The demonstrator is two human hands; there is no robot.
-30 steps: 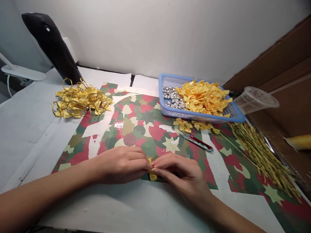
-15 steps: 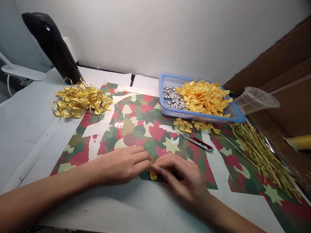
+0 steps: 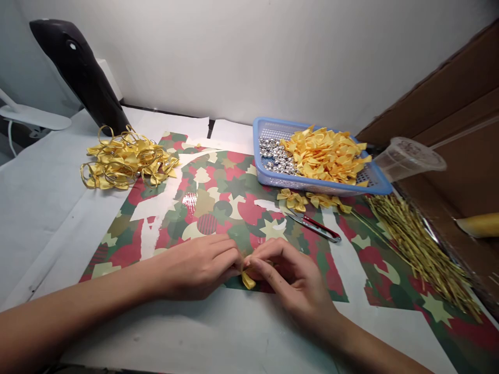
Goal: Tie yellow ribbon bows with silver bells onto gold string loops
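Observation:
A small yellow ribbon bow (image 3: 248,281) is pinched between my two hands, low in the middle of the view. My left hand (image 3: 208,265) is closed, its fingertips at the bow's left side. Thumb and forefinger of my right hand (image 3: 290,272) press together on the bow from the right. The fingers cover most of the bow, and only a yellow loop shows below them. Just beyond my right hand lie thread snips (image 3: 316,228) with a red part, and a few loose yellow bows (image 3: 292,200).
A blue basket (image 3: 312,184) holds silver bells and a heap of yellow bows. On the left is a pile of bows with gold loops (image 3: 125,161). Gold twist ties (image 3: 424,254) lie at right, near a clear plastic cup (image 3: 409,158). A black device (image 3: 86,83) stands at back left.
The bow's visible loop has turned slightly and hangs a little lower to the right. My right fingers have shifted slightly. The whole view has drifted a little.

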